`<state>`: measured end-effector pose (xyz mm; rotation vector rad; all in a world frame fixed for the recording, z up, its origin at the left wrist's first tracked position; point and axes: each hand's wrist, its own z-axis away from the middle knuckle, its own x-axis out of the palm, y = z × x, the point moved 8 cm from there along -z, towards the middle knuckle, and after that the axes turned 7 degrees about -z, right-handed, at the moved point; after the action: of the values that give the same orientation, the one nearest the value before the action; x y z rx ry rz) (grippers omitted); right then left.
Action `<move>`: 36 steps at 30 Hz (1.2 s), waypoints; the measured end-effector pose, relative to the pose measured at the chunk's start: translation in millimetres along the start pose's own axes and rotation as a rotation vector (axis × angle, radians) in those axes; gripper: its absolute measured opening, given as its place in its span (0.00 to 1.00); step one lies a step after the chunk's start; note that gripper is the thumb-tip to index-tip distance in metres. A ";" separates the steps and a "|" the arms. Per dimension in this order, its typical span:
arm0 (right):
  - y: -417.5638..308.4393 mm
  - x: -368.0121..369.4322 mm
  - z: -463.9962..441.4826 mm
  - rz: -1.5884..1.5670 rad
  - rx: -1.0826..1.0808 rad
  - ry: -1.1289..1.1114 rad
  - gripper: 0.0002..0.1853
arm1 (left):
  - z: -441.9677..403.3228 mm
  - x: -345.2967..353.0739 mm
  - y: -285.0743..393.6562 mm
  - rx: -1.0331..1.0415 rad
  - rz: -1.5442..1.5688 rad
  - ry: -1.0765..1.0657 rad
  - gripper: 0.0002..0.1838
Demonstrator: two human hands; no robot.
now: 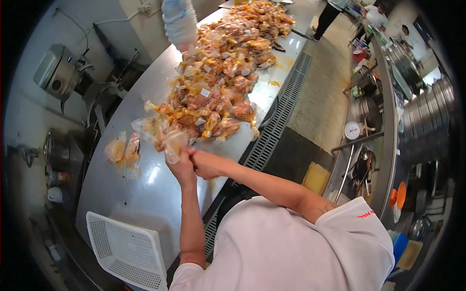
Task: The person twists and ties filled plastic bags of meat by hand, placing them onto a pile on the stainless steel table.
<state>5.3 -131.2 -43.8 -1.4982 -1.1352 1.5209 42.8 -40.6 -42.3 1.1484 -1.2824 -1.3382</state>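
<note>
Both of my hands meet at the near end of a long heap of bagged orange-brown food (pixel 228 72) on a steel table (pixel 145 184). My left hand (pixel 181 167) is closed on the gathered part of a clear plastic bag (pixel 174 141). Against it, my right hand (pixel 206 164) is also closed, its fingertips partly hidden and blurred at the same bag. Two filled bags (pixel 124 150) lie apart from the heap, to the left of my hands.
A white perforated basket (pixel 127 250) stands at the table's near left corner. Stacked white containers (pixel 179 24) rise beside the heap. Right of the table run a floor grate (pixel 279 121) and a shelf with a dial scale (pixel 353 130). Several people are farther back.
</note>
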 end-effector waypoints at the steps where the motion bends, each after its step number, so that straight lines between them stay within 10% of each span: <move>1: 2.5 3.4 8.0 0.032 0.015 -0.139 0.12 | 0.9 12.1 9.3 -0.030 0.401 0.118 0.03; 4: 9.8 -6.2 25.8 -0.096 -0.095 -0.205 0.11 | 3.3 35.9 11.6 -0.249 0.711 -0.015 0.06; 6: 6.2 -26.0 53.7 -0.867 -0.112 -0.109 0.11 | 10.7 53.8 21.1 -0.284 0.734 -0.088 0.08; 12: 46.6 -69.8 127.8 -0.759 0.207 -0.050 0.21 | 19.6 114.1 56.1 -0.139 0.735 -0.407 0.11; 14: 44.2 -108.5 163.1 -0.420 0.168 0.113 0.19 | 32.1 111.6 96.6 0.398 0.096 -0.154 0.17; 18: 60.2 -157.4 235.3 -0.173 0.190 0.314 0.10 | 156.6 211.9 149.7 0.997 -0.482 -0.759 0.34; 21: 38.9 -185.3 282.7 0.016 0.139 0.343 0.07 | 214.1 255.8 106.5 1.238 -0.723 -0.775 0.23; 26: 27.5 -202.4 360.7 0.699 0.000 0.339 0.05 | 219.8 275.1 17.2 0.622 -0.885 -1.327 0.10; 30: 40.5 -236.5 391.2 0.433 0.088 0.656 0.04 | 266.4 278.3 17.9 0.107 -0.493 -1.200 0.12; 32: 33.7 -248.7 398.9 -0.186 -0.045 0.888 0.03 | 323.1 290.6 30.3 -0.287 0.190 -1.285 0.13; 35: 23.1 -220.6 381.5 -0.747 -0.029 0.479 0.05 | 336.7 299.2 -14.5 -0.267 0.046 -1.472 0.11; 36: 11.7 -217.3 378.3 -0.660 -0.036 0.440 0.06 | 304.2 299.4 -29.7 -0.228 0.055 -1.175 0.10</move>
<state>-352.3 -376.7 4.3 -1.2187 -1.2191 0.6887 -299.9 -294.9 -73.7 0.0622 -1.8305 -2.1504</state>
